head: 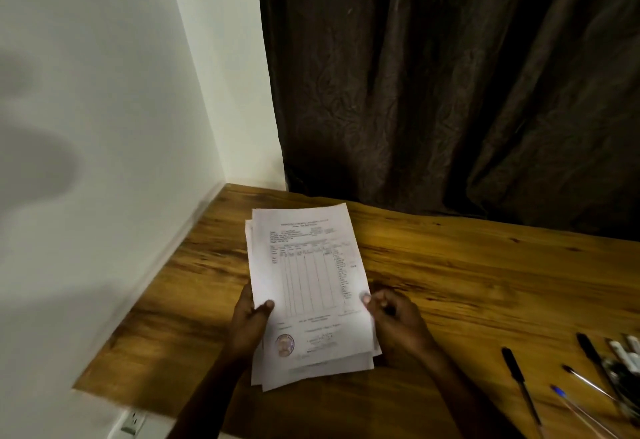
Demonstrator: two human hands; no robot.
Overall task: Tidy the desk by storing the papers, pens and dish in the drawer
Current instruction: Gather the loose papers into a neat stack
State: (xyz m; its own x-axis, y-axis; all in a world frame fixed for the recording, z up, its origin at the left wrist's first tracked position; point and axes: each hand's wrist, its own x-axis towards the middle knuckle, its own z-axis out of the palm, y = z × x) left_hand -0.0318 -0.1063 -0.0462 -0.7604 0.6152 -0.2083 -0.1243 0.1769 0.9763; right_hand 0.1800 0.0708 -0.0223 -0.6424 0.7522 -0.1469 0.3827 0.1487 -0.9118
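A stack of white printed papers (308, 286) sits over the wooden desk (467, 276), its top sheet showing a table and a round stamp near the bottom. My left hand (247, 326) grips the stack's left edge, thumb on top. My right hand (398, 324) holds the right edge, thumb pressed on the sheet. Several pens (588, 383) lie loose on the desk at the far right, some black, one with a blue cap. No dish or drawer is in view.
A white wall (104, 127) borders the desk on the left. A dark brown curtain (450, 92) hangs behind the desk. A wall socket (133, 421) shows below the desk's left edge.
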